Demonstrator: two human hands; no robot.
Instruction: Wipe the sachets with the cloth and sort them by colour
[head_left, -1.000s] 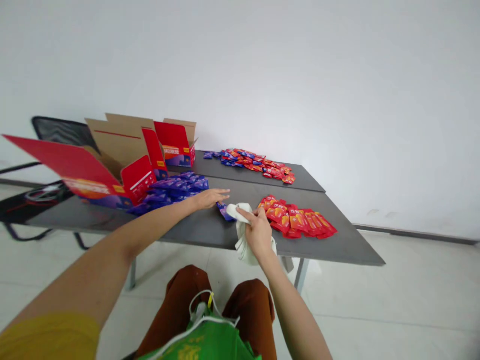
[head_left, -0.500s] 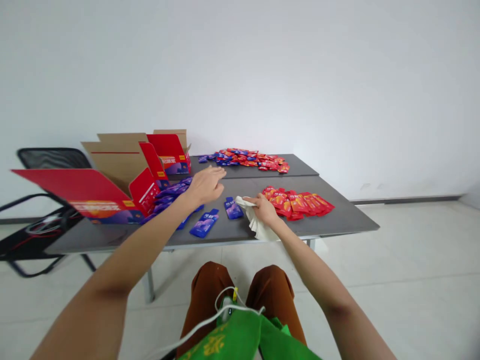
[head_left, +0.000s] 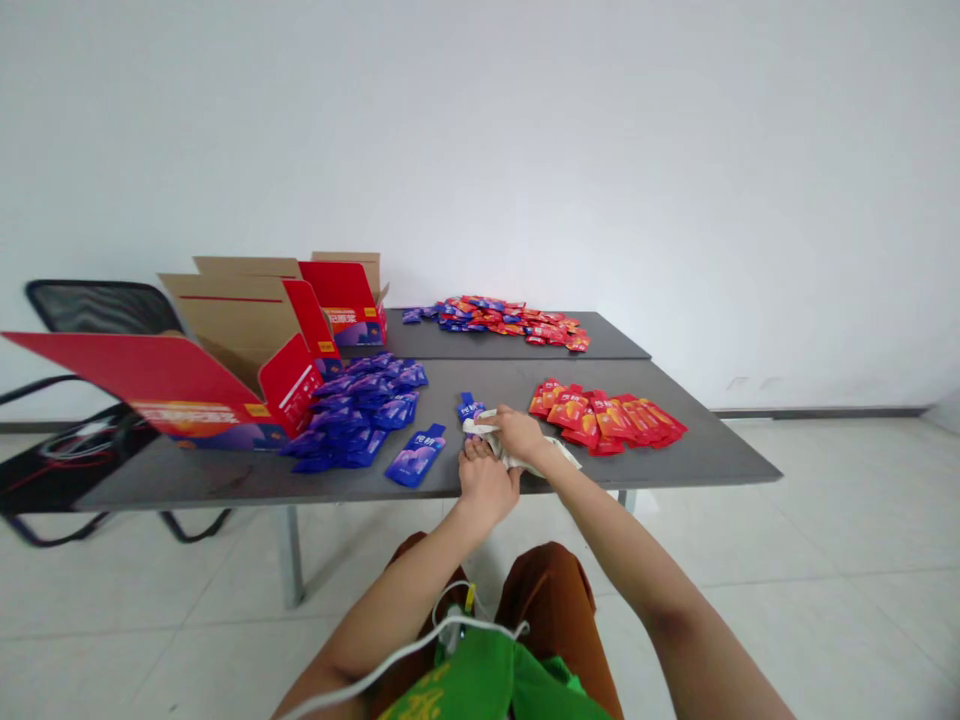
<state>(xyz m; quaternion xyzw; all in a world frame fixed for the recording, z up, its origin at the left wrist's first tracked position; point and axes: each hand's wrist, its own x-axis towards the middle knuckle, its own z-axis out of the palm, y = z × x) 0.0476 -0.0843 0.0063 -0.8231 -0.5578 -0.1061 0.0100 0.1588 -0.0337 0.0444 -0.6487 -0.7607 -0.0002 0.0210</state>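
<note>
"What shows at the far left of the frame?"

"A chair [head_left: 97, 302], partly behind the boxes [head_left: 210, 412], which stand on the table [head_left: 705, 455] with their flaps up."

"And then?"

"The blue pile [head_left: 360, 410], left of centre, just beside the boxes. After it a loose packet [head_left: 417, 456] lies flat near the table's front edge."

"Where is the covered packet [head_left: 470, 408]?"

"Just below the frame's centre, its narrow top end showing. The person's left hand [head_left: 489, 490] lies at its lower end, fingers side by side; whether they grip anything, one cannot tell."

"And the right hand [head_left: 517, 432]?"

"Closed on the cloth [head_left: 481, 429], forefinger pointing left along a fold laid across the packet. The rest trails beneath the wrist."

"Farther right?"

"The red pile [head_left: 607, 418], overlapping packets, near the cloth."
</note>
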